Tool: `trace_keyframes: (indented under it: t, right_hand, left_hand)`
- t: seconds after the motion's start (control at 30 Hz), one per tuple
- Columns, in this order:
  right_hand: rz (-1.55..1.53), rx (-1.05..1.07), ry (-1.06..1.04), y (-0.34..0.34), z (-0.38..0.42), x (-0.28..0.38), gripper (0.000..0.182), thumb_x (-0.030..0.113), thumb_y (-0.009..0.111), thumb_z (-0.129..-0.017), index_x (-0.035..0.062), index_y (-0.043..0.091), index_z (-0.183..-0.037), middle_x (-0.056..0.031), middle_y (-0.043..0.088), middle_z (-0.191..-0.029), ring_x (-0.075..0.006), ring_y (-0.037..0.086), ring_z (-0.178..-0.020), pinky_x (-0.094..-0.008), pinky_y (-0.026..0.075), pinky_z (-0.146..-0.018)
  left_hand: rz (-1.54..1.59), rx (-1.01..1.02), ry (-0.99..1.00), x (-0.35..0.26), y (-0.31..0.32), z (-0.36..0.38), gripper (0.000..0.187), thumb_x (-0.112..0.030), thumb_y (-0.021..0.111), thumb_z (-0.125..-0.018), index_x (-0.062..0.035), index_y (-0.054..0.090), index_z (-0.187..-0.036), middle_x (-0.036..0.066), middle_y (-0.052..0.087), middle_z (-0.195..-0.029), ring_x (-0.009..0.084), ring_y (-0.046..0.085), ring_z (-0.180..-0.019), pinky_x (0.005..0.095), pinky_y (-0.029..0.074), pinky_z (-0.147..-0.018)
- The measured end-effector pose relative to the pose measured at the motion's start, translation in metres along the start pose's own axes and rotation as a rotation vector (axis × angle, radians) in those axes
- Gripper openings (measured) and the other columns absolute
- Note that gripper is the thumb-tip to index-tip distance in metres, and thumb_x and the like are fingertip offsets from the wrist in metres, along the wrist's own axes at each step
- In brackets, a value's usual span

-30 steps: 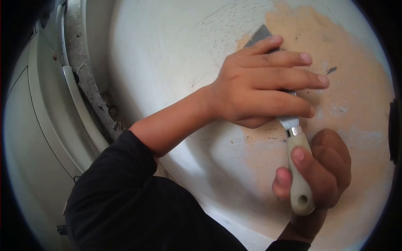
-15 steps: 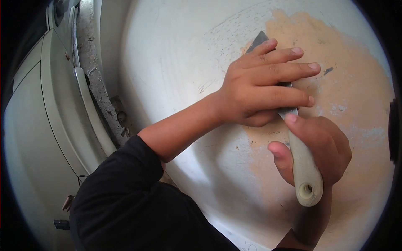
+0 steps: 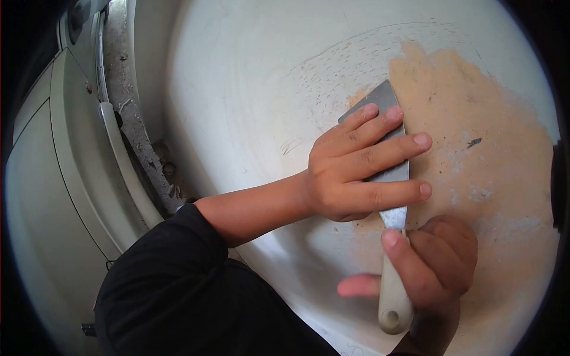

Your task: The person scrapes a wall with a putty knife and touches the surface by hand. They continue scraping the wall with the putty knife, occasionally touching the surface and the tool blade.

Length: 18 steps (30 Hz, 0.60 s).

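A putty knife [image 3: 394, 217] with a wide metal blade and a pale handle lies against a curved white panel [image 3: 237, 89]. My right hand [image 3: 442, 261] is wrapped round the handle, with the index finger laid along it and the thumb sticking out on the far side. Across the blade, my left hand [image 3: 368, 163] lies flat with its fingers spread, hiding part of the metal. The blade's wide end touches the border of a tan patch of filler [image 3: 463, 107] on the panel.
A light-coloured car body with a door handle [image 3: 127, 154] stands at left. Between it and the panel is a narrow gap with a littered floor [image 3: 133, 113]. Pencil-like dashes and a dark fleck [image 3: 474, 142] mark the panel. A black object [image 3: 557, 187] is at the right edge.
The putty knife and both hands have moved down toward my body and a little left. More of the blade now shows beyond my left fingers.
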State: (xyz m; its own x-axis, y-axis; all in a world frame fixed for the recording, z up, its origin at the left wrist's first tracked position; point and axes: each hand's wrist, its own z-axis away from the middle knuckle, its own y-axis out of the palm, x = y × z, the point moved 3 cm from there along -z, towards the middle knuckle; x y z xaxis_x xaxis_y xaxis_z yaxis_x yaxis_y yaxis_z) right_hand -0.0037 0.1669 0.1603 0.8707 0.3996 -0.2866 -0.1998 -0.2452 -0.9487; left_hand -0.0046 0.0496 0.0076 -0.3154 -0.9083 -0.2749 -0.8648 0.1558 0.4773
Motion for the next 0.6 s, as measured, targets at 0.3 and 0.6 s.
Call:
trace_keyframes:
  t: [0.3, 0.6]
  right_hand:
    - [0.206, 0.066, -0.206, -0.001, 0.014, 0.019, 0.047, 0.054, 0.069, -0.094, 0.0137, 0.053, -0.111, -0.0019, 0.046, -0.080, -0.0171, 0.040, -0.062, -0.0345, 0.041, -0.057]
    - [0.208, 0.077, -0.132, -0.004, 0.019, 0.021, 0.031, 0.041, 0.061, -0.103, 0.0144, 0.049, -0.110, -0.0039, 0.040, -0.083, -0.0196, 0.039, -0.065, -0.0402, 0.045, -0.061]
  left_hand:
    - [0.021, 0.007, -0.033, -0.001, -0.001, 0.000, 0.006, -0.020, 0.071, -0.080, -0.0226, 0.068, -0.084, 0.000, 0.077, -0.109, 0.0279, 0.071, -0.109, 0.0429, 0.048, -0.104]
    - [0.010, 0.016, -0.048, -0.006, -0.002, -0.005, 0.004, -0.023, 0.069, -0.081, -0.0217, 0.066, -0.078, -0.002, 0.077, -0.104, 0.0266, 0.072, -0.109, 0.0427, 0.045, -0.105]
